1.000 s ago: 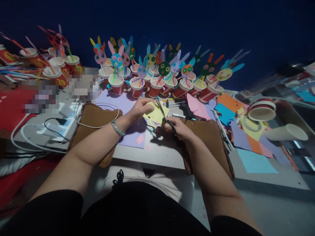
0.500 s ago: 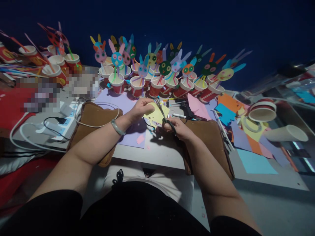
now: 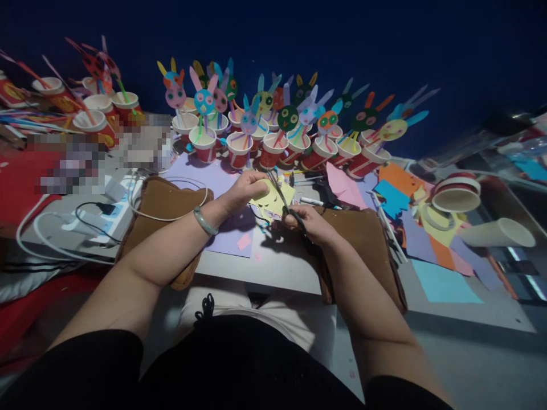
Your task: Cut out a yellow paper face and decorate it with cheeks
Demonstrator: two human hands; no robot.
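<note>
Yellow paper [image 3: 273, 199] with cut-out edges is pinched between the thumb and fingers of my left hand [image 3: 248, 189], near the middle of the table. My right hand [image 3: 308, 223] is closed round the dark handles of the scissors [image 3: 284, 195], whose blades point up and to the left at the paper. How far apart the blades are is too small to tell. Beneath my left hand lies a purple sheet [image 3: 226, 246] with a small pink scrap [image 3: 244, 242] on it.
Red-and-white paper cups [image 3: 238, 151] holding paper rabbit heads stand in rows behind my hands. Brown cushions [image 3: 164, 205] lie under both forearms. At the left are a power strip [image 3: 117, 213] and cables. Coloured paper [image 3: 447, 280], a tape ring and a white cup lie at the right.
The yellow paper and the scissors blades have shifted very slightly. Both hands keep their hold and stay nearly in place.
</note>
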